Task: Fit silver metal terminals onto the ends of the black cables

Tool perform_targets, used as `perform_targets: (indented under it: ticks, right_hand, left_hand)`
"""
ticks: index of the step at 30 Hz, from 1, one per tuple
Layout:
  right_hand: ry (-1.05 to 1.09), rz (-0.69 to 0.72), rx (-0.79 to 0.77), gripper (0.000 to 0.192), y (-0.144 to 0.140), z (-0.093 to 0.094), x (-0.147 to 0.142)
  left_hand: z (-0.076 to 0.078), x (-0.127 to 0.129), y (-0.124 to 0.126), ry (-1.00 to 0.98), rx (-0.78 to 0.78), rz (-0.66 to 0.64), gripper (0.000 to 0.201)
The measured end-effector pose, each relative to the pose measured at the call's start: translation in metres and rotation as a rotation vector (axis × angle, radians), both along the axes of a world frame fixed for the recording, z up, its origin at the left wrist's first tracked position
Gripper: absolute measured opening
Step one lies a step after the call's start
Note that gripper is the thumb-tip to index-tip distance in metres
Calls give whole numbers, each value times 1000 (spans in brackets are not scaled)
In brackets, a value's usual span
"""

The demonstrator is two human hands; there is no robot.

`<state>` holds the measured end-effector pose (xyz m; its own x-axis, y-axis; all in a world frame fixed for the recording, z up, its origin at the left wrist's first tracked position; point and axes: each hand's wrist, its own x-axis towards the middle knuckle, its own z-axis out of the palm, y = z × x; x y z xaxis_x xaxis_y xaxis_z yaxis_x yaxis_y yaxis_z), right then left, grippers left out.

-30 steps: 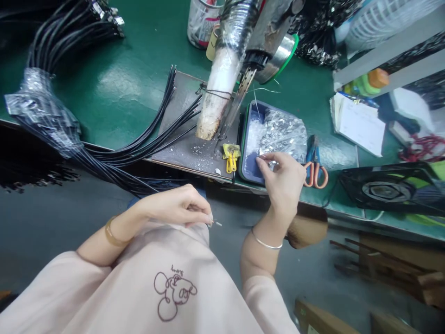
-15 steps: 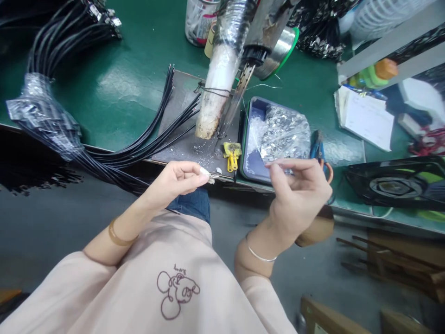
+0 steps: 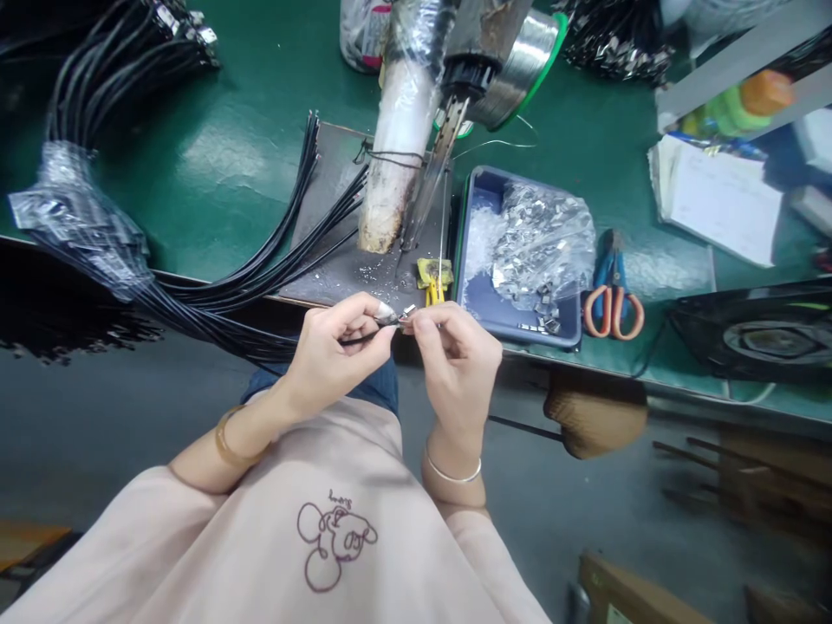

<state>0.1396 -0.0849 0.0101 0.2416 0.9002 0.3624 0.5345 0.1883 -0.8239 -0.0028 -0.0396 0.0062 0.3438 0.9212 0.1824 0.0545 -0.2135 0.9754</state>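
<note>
My left hand [image 3: 347, 342] is closed on a thin black cable [image 3: 361, 338], with the cable's end at its thumb and fingertip. A white covering wraps one fingertip. Against it, my right hand [image 3: 458, 347] pinches a small silvery metal connector [image 3: 408, 312] at the cable's end; whether the two are joined is hidden by the fingers. Just beyond the hands, a yellow clip [image 3: 434, 293] with a sponge-like pad sits at the edge of a dark plate [image 3: 331, 277]. A soldering iron [image 3: 434, 178] hangs over the plate beside a white, stained tube [image 3: 390, 186].
A blue tray [image 3: 520, 333] holds a plastic bag [image 3: 542, 234] of small metal parts. Orange-handled pliers [image 3: 613, 299] lie to its right. Bundled black cables [image 3: 214, 303] cross the left bench edge. A solder spool [image 3: 520, 65] stands behind; papers [image 3: 721, 199] lie at right.
My right hand has moved left from over the tray to meet my left hand's fingertips. The black cable and metal connector now show between them. The view has shifted slightly.
</note>
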Motion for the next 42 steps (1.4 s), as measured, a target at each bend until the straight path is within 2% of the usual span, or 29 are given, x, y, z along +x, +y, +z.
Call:
perform_targets:
  ticks: [4, 8, 14, 21, 24, 28, 31, 34, 36, 38, 42]
  right_hand:
    - [-4, -4, -29, 24, 0, 0, 2]
    - [24, 1, -48, 24, -1, 0, 2]
    - [32, 13, -36, 23, -1, 1, 2]
    - [-211, -53, 59, 21, -3, 0, 0]
    - [-306, -36, 106, 23, -2, -2, -1]
    - [-276, -23, 114, 26, -1, -2, 1]
    - [-170, -52, 83, 22, -1, 0, 3]
    - [-212, -47, 114, 20, -1, -1, 3]
    - [-254, -58, 160, 11, -2, -3, 2]
    - [-204, -104, 181, 3, -3, -6, 0]
    - [-38, -252, 236, 6, -4, -11, 1]
  left_hand:
    - [-6, 0, -1, 67, 162, 24, 5]
    - [-8, 0, -2, 102, 246, 48, 5]
    - [-6, 0, -2, 119, 237, 44, 4]
    - [-9, -1, -3, 86, 229, 13, 7]
    - [-10, -2, -3, 84, 216, 3, 6]
    - [-9, -5, -1, 65, 237, -2, 4]
    - [-6, -7, 1, 27, 136, -51, 13]
    - [-2, -9, 4, -52, -133, -144, 20]
    - [-1, -9, 6, -119, -271, -153, 16]
    - [0, -8, 9, -161, -320, -107, 11]
    - [-1, -4, 12, -166, -325, -20, 11]
